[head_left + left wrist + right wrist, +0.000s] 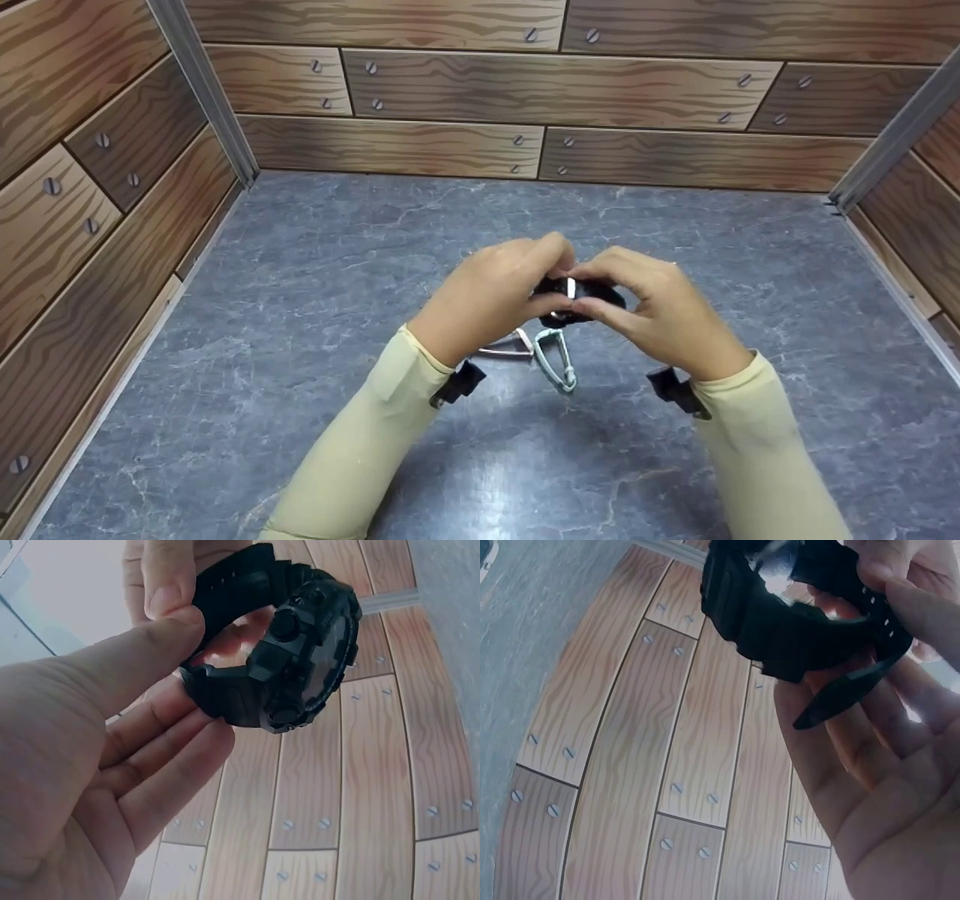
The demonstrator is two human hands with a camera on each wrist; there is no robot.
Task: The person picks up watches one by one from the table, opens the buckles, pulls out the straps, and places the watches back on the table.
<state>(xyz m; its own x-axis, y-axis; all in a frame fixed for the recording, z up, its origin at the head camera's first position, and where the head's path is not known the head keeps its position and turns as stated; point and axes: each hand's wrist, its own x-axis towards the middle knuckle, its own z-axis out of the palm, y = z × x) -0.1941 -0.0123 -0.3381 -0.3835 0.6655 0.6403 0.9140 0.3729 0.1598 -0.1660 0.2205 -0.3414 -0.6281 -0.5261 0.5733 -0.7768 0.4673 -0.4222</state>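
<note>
A black wristwatch (606,294) with a chunky case and perforated strap is held up by both hands above the table. My left hand (495,285) pinches the strap with thumb and fingers. From the other side, my right hand (656,304) grips the strap, its thumb close to the left thumb. In the left wrist view the watch case (311,652) faces away from the palm, and the band curves round into a loop. The loose strap end (840,696) sticks out over the right fingers in the right wrist view.
Below the hands, a pale green carabiner (570,379) lies on the grey marbled table (337,247). A pinkish carabiner (506,353) beside it is partly hidden by the left hand. Wood-patterned walls (450,82) enclose the table at the back and sides.
</note>
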